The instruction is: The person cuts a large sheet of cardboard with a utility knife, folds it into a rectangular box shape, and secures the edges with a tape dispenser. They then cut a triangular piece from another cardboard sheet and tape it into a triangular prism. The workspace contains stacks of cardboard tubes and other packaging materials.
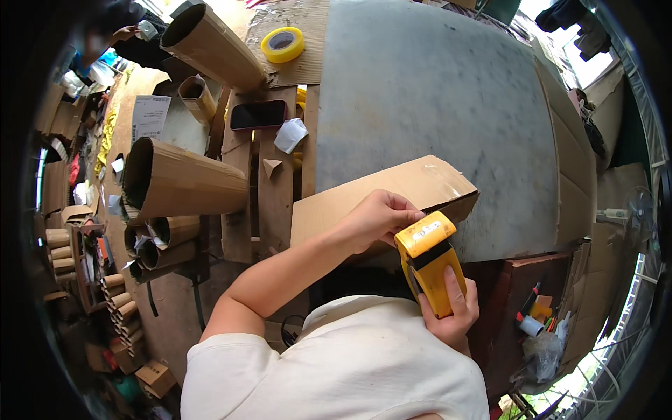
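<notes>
My right hand (458, 312) is wrapped round a yellow tape dispenser (432, 269) with a black band across it, held tilted in front of my chest. My left hand (374, 218) reaches over from the left. Its thumb and fingertips are pinched together at the dispenser's upper left edge; what lies between them is too small to make out. Behind both hands a long brown cardboard box (374, 189) lies slantwise at the table's near edge, with shiny clear tape on its far right end. The left forearm passes in front of the box's near side.
The grey tabletop (434, 91) spreads beyond the box. To the left are a black phone (258, 115), crumpled white paper (290, 135), a yellow tape roll (283, 45) and large cardboard tubes (192, 178). At the right stands a container of pens (535, 323).
</notes>
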The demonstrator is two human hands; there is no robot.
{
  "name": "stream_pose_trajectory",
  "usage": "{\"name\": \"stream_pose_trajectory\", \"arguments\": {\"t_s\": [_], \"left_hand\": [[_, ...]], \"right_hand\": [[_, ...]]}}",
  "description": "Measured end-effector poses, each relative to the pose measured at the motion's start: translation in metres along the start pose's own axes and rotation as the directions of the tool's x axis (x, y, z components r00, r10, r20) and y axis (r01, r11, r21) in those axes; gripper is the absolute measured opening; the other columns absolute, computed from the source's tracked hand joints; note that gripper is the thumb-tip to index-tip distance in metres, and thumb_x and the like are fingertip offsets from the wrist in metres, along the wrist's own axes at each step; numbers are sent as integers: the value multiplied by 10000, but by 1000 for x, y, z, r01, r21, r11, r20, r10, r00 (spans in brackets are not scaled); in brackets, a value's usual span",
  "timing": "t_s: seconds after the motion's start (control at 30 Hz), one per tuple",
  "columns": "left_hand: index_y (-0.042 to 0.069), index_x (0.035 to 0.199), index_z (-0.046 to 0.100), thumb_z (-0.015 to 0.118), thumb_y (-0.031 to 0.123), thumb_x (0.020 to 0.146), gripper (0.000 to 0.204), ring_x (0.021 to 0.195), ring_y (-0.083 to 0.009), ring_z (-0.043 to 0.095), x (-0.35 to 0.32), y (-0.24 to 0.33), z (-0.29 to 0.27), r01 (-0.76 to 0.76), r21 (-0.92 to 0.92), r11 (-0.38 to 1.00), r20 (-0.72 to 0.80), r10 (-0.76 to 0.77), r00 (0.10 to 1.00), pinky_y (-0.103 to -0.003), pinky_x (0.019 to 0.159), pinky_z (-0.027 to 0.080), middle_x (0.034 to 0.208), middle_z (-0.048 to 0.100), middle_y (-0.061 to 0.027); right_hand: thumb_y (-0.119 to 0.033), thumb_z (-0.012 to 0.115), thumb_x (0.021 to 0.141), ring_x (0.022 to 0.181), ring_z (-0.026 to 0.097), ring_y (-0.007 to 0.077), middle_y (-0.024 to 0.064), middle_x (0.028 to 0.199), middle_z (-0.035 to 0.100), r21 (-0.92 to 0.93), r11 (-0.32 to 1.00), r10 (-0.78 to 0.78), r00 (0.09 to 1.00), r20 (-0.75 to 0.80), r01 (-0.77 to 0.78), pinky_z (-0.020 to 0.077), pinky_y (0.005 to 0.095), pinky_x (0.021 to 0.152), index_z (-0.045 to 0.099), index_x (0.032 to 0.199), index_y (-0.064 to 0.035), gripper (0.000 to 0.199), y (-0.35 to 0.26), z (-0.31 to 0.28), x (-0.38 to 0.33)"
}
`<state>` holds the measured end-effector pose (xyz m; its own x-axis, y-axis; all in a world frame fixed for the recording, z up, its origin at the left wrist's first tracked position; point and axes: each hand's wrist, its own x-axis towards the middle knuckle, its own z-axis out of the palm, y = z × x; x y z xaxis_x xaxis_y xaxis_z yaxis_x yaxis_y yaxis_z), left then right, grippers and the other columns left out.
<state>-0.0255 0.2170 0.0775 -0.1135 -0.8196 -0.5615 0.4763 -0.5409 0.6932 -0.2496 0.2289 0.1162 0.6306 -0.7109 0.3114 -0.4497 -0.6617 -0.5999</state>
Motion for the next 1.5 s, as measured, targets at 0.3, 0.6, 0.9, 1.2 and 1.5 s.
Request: {"name": "stream_pose_trajectory", "arguments": {"t_s": [0.3, 0.6, 0.9, 1.2, 1.5], "left_hand": [[-22, 831, 607, 586, 162, 861, 188, 591, -182, 653, 36, 33, -64, 0, 117, 993, -50, 6, 999, -265, 556, 550, 730, 658, -142], [2, 829, 547, 728, 62, 719, 220, 592, -81, 587, 51, 25, -67, -185, 520, 834, -92, 270, 959, -206, 516, 460, 698, 637, -64], [37, 964, 608, 740, 279, 704, 379, 934, -209, 505, 75, -58, -84, -116, 800, 589, -160, 396, 904, -322, 786, 424, 986, 532, -108], [30, 1362, 267, 670, 171, 719, 773, 1316, -352, 208, 30, -43, -86, -364, 740, 566, 264, 254, 930, -361, 1077, 214, 1389, 286, -208], [113, 1265, 475, 697, 128, 625, 677, 1072, -283, 535, 13, -61, -37, -157, 984, 84, 101, 463, 880, -347, 898, 432, 1213, 528, -130]], "right_hand": [[-66, 754, 519, 630, 571, 256, 109, 842, 500, -192, 972, 148, 987, 67, -132, 518, 339, 568, 584, 1158, -146, 666, -9, -5, -35], [-73, 750, 505, 628, 557, 241, 99, 826, 489, -237, 956, 193, 979, 64, -173, 514, 331, 555, 589, 1163, -168, 684, -21, 16, -13], [-99, 752, 506, 623, 546, 239, 93, 796, 485, -333, 924, 238, 964, 122, -187, 510, 325, 545, 567, 1197, -199, 723, -23, 24, -13], [-126, 750, 555, 612, 550, 250, 96, 785, 478, -319, 927, 234, 969, 85, -196, 512, 341, 543, 556, 1207, -218, 686, -14, 25, -22], [-189, 737, 612, 552, 556, 268, 107, 744, 464, -317, 944, 161, 968, 192, -94, 505, 366, 515, 552, 1208, -240, 626, -20, -11, -17]]}}
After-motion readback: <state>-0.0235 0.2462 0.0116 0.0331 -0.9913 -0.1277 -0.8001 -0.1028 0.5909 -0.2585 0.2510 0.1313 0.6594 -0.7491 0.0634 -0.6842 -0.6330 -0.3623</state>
